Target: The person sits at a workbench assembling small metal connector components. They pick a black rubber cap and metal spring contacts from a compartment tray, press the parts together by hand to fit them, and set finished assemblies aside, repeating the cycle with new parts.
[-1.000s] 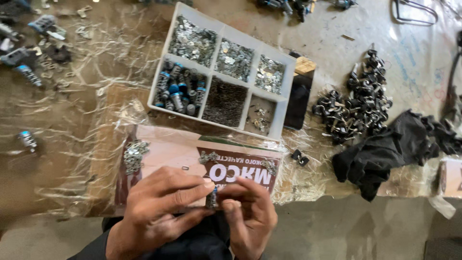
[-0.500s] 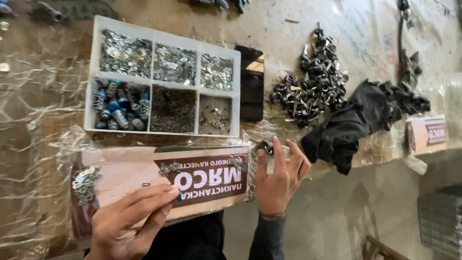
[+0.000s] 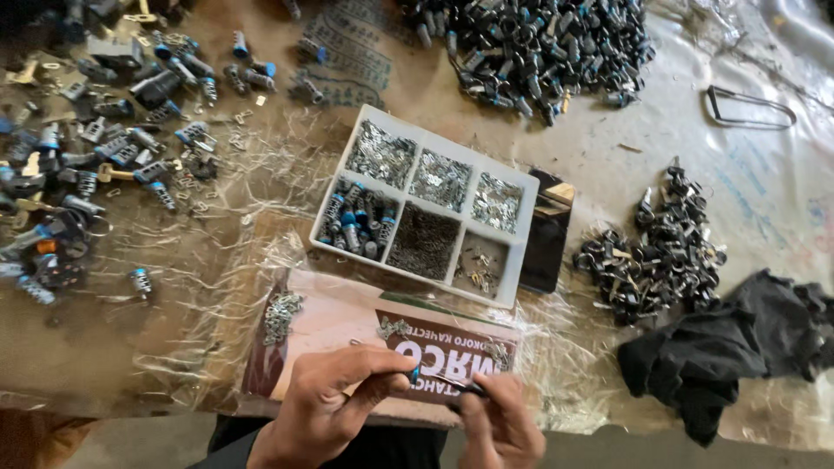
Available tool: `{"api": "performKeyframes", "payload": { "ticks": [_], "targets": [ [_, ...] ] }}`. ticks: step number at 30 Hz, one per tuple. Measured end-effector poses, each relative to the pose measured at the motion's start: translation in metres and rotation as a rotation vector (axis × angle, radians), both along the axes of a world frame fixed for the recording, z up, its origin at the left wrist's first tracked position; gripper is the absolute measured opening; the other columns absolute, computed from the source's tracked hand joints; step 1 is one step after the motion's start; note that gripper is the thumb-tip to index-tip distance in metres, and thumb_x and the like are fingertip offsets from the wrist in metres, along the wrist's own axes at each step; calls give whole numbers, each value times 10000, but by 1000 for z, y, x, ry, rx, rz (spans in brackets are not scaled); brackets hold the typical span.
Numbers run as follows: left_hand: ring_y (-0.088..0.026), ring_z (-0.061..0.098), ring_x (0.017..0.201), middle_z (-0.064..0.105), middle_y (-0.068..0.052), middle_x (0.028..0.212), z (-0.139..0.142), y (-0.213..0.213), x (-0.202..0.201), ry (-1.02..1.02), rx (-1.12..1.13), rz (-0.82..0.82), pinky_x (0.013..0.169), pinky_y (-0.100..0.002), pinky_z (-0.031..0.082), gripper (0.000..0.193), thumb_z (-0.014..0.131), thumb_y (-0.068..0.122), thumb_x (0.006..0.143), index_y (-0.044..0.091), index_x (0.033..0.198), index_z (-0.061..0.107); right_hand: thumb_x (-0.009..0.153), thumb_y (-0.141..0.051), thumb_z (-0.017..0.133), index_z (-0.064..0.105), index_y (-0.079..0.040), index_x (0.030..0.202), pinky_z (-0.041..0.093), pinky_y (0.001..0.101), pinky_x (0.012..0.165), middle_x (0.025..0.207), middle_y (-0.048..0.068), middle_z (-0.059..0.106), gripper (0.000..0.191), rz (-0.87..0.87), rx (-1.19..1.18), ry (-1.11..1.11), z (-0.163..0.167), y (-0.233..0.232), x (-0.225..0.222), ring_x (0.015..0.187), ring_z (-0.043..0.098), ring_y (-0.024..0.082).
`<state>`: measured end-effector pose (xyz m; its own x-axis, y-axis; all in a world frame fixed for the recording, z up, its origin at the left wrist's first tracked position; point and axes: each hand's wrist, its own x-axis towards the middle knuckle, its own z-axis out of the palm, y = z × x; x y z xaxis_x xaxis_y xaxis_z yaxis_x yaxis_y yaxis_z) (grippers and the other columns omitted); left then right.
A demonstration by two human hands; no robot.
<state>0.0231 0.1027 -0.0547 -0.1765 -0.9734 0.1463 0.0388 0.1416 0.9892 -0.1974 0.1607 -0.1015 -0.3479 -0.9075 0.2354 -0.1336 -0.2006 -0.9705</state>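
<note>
A small dark part with a blue tip [image 3: 415, 375] sits pinched in the fingers of the left hand [image 3: 334, 404] at the near edge of the table, over a flattened printed carton [image 3: 347, 323]. The right hand [image 3: 499, 421] meets it from the other side, fingertips closed on a thin dark piece [image 3: 473, 390]; what that piece is cannot be told. Two little heaps of metal bits [image 3: 282, 313] lie on the carton. Just beyond stands a white six-compartment tray [image 3: 426, 208] holding sorted metal parts, with blue-tipped cylinders in its near-left compartment. A black slab [image 3: 546, 247] lies against the tray's right side. Right of that are a pile of dark rings [image 3: 660, 252] and a black cloth [image 3: 738, 347]. More blue-tipped parts [image 3: 530, 43] are heaped at the far edge, and others lie scattered at the left [image 3: 104, 156].
</note>
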Motion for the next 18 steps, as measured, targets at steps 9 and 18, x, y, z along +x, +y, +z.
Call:
{"api": "performKeyframes", "payload": {
  "ticks": [9,18],
  "targets": [
    [-138,785,812,803,-91,961,-2,0,13,8,-21,-43,727,-256,612,252,715,-78,872,32,1096,749,894,67,741,718,99,1116,427,273,839,967,95,636,226,153,83,-126,32,-10,28,932,542,169],
    [-161,813,796,780,-87,966,-2,4,16,-118,-217,40,670,-273,632,281,776,-17,862,71,1124,724,902,58,726,732,92,1077,449,251,733,919,85,636,178,185,215,-154,37,-15,50,840,582,135]
  ]
}}
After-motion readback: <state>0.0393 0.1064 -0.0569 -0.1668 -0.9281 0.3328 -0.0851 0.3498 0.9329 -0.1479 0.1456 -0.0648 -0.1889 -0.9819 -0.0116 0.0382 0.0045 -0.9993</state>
